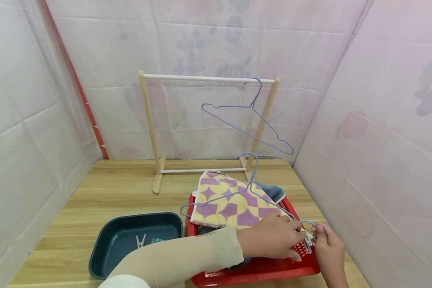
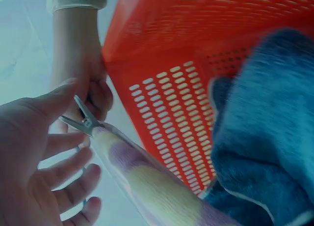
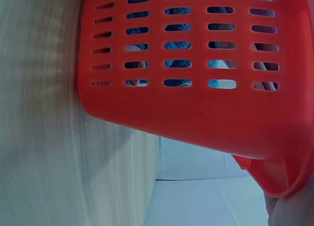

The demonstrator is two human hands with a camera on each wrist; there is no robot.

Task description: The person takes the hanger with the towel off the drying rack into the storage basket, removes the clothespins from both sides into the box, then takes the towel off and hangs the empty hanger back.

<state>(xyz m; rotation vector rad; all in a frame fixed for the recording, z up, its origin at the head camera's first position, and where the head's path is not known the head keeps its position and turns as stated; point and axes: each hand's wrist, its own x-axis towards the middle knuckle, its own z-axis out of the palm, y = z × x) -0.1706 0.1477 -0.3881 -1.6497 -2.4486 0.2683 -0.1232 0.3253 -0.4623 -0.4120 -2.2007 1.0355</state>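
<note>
A red perforated basket (image 1: 259,272) (image 2: 162,49) (image 3: 196,113) holds a yellow-and-purple patterned towel (image 1: 230,204) (image 2: 147,182) over a blue towel (image 1: 271,191) (image 2: 270,137). A blue wire hanger (image 1: 237,192) lies across the patterned towel. At the basket's right corner my right hand (image 1: 315,232) pinches a pale clothespin (image 1: 308,239) (image 2: 82,121) at the towel's edge. My left hand (image 1: 298,242) (image 2: 73,137) reaches across beside it with its fingers spread and relaxed, the thumb close to the clothespin. The right wrist view shows only the basket's outer wall and the table.
A wooden drying rack (image 1: 209,79) stands at the back of the table with a second blue hanger (image 1: 250,116) on its rail. A dark teal tray (image 1: 111,248) left of the basket holds a clothespin (image 1: 141,241). Pale curtain walls close in on three sides.
</note>
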